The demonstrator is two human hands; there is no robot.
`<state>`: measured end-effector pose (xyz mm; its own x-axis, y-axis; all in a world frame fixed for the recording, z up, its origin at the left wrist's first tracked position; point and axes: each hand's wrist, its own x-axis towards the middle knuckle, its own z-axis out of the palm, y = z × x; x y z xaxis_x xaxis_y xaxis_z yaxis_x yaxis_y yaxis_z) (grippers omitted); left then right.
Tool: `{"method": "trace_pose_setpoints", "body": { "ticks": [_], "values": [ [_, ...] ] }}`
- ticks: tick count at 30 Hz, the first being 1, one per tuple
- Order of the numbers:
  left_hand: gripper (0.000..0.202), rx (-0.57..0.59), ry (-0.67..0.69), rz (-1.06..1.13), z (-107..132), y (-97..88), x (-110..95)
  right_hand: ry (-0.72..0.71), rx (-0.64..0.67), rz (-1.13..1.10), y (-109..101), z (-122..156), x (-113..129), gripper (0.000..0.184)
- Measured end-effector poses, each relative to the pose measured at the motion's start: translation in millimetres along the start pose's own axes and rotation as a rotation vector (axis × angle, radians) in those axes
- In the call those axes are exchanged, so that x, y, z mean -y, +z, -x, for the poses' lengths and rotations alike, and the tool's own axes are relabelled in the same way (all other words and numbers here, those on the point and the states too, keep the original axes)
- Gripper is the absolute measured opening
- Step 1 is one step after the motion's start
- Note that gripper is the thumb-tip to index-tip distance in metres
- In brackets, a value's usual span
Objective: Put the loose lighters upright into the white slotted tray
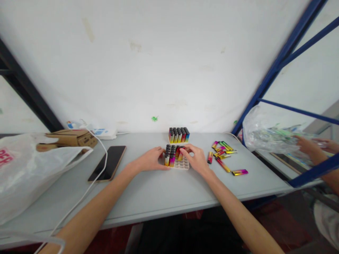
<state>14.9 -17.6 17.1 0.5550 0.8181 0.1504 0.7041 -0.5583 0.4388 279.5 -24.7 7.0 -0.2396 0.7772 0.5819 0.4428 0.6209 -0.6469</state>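
A white tray with rows of round-edged slots sits in front of me, its left part filled with upright lighters with dark tops and shiny, many-coloured bodies. My left hand grips the tray's left side, thumb along the front and fingers behind. Over the tray's middle, my right hand pinches a red and yellow lighter between thumb and fingers; whether its lower end is in a slot, I cannot tell. Loose lighters lie scattered to the right of that hand.
Behind the tray stands a second full block of lighters. At left are a phone under a white cable, a cardboard box and a plastic bag. Beyond the blue frame at right, another person's hands handle a clear bag.
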Motion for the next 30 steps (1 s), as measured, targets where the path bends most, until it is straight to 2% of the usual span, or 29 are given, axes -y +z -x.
{"method": "trace_pose_setpoints", "body": {
  "ticks": [4, 11, 14, 16, 18, 21, 25, 27, 30],
  "values": [
    [0.061, 0.009, -0.009, -0.014, 0, 0.3, 0, -0.040, 0.068, 0.032, 3, 0, -5, 0.029],
    [0.059, 0.010, -0.011, 0.005, 1, -1.6, -2, -0.131, 0.201, 0.187, -8, -6, -10, 0.035],
    [0.061, 0.016, -0.017, -0.003, 1, -2.3, -3, -0.067, 0.212, 0.258, -4, -11, -6, 0.032],
    [0.062, 0.021, -0.026, -0.017, 1, -2.9, -4, -0.003, 0.242, 0.278, -4, -12, -3, 0.037],
    [0.062, 0.022, -0.035, -0.016, 1, -3.6, -5, 0.035, 0.291, 0.217, -14, -11, -2, 0.041],
    [0.061, 0.025, -0.034, 0.003, 1, -4.0, -6, 0.034, 0.291, 0.143, -48, -2, -5, 0.040],
    [0.063, 0.035, -0.042, -0.023, -1, -2.4, -3, -0.018, 0.349, 0.321, -92, 22, -16, 0.028],
    [0.065, 0.031, -0.043, -0.030, -2, -1.4, -2, -0.053, 0.401, 0.394, -100, 36, -22, 0.026],
    [0.066, 0.019, -0.038, -0.033, -2, -1.3, -1, -0.085, 0.426, 0.441, -98, 51, -26, 0.016]
  ]
}}
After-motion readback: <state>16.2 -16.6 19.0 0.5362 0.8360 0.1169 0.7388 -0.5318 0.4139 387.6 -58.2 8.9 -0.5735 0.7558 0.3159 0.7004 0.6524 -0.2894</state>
